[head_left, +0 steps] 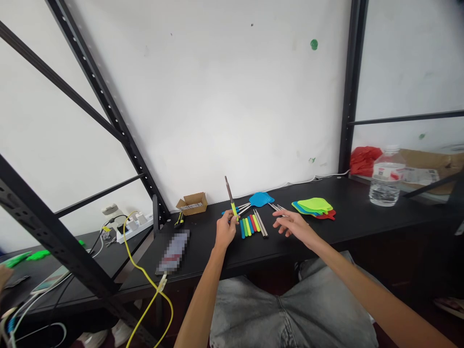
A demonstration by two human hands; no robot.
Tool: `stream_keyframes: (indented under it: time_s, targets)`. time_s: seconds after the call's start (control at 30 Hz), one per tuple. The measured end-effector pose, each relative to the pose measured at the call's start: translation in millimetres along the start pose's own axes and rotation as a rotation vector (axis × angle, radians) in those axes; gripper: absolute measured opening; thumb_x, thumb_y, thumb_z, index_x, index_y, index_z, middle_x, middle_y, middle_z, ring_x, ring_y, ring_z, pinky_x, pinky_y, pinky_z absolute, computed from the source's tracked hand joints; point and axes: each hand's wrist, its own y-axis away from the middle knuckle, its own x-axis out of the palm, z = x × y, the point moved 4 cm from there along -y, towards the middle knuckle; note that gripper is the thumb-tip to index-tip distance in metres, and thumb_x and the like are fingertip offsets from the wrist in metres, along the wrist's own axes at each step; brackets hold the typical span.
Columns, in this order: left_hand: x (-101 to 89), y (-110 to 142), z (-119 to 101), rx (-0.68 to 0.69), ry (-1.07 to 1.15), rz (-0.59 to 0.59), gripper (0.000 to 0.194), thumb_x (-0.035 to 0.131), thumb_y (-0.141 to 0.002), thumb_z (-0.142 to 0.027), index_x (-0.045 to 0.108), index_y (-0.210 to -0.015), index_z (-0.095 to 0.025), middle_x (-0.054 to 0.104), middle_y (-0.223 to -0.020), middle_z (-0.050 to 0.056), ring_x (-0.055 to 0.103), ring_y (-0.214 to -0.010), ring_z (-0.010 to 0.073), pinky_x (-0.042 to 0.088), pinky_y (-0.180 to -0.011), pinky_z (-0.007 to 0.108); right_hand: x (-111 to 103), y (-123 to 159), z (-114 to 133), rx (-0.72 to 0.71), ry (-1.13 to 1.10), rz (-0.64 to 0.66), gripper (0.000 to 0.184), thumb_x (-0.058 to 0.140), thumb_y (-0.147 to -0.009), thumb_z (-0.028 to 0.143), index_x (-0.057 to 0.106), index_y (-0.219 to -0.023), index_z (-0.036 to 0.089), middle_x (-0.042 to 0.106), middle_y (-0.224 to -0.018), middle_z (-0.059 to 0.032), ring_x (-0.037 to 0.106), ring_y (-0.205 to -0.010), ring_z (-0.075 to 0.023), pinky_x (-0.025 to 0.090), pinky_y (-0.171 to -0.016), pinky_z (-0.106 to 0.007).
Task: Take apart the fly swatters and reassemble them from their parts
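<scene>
My left hand (226,227) is closed around the yellow-green handle (235,211) of a metal rod (229,189), which points up and leans slightly left. My right hand (292,224) hovers with its fingers apart, over several thin metal rods (277,207) that its fingers partly cover. Between the hands lies a row of coloured handles (250,225) in blue, green, yellow and red. Just right of them are bare metal rods (261,224). Behind sits a blue paddle-shaped head (261,198), like a fly swatter's, with assembled rods (245,208) beside it.
Flat yellow-green heads (314,205) are stacked over blue and red ones at right. A small cardboard box (192,204), a cutter knife (179,220) and a blurred phone-like slab (174,252) with a yellow cable (136,263) are at left. A water bottle (386,179) stands far right.
</scene>
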Motion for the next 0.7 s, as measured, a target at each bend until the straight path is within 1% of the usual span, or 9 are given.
stream_keyframes:
  time_s: [0.2,0.4,0.6,0.7]
  targets:
    - [-0.3,0.0,0.0,-0.007,0.027,-0.011,0.026,0.045,-0.096,-0.038,0.057,-0.109,-0.02,0.072,-0.098,0.008,0.07,-0.077,0.019,0.054,-0.067,0.029,8.2,-2.6,-13.0,0.038,0.03,0.038,0.033,0.057,-0.082,0.035,0.061,-0.111,0.018,0.071,-0.087,-0.0058,0.061,-0.062,-0.0124,0.043,-0.049,-0.021]
    - [-1.3,-0.3,0.9,-0.013,0.048,-0.042,0.024,0.047,-0.095,-0.037,0.058,-0.108,-0.02,0.072,-0.095,0.007,0.069,-0.074,0.0185,0.053,-0.066,0.029,7.9,-5.5,-20.1,0.023,0.037,0.056,0.033,0.057,-0.082,0.036,0.061,-0.111,0.019,0.071,-0.087,-0.006,0.06,-0.062,-0.0126,0.043,-0.049,-0.021]
    - [-1.6,-0.5,1.0,-0.021,0.065,-0.058,0.022,0.049,-0.094,-0.036,0.058,-0.106,-0.02,0.072,-0.093,0.007,0.068,-0.072,0.0175,0.053,-0.067,0.029,7.4,-3.9,-16.2,0.015,0.044,0.058,0.033,0.057,-0.083,0.036,0.061,-0.111,0.019,0.071,-0.088,-0.0061,0.06,-0.062,-0.0126,0.043,-0.05,-0.022]
    - [-2.1,-0.2,1.2,-0.025,0.064,-0.075,0.022,0.05,-0.094,-0.037,0.058,-0.104,-0.019,0.072,-0.09,0.007,0.068,-0.072,0.0175,0.053,-0.066,0.028,1.6,-4.8,-8.6,-0.016,0.062,0.04,0.033,0.058,-0.082,0.037,0.062,-0.109,0.019,0.071,-0.087,-0.0065,0.061,-0.063,-0.0137,0.044,-0.05,-0.022]
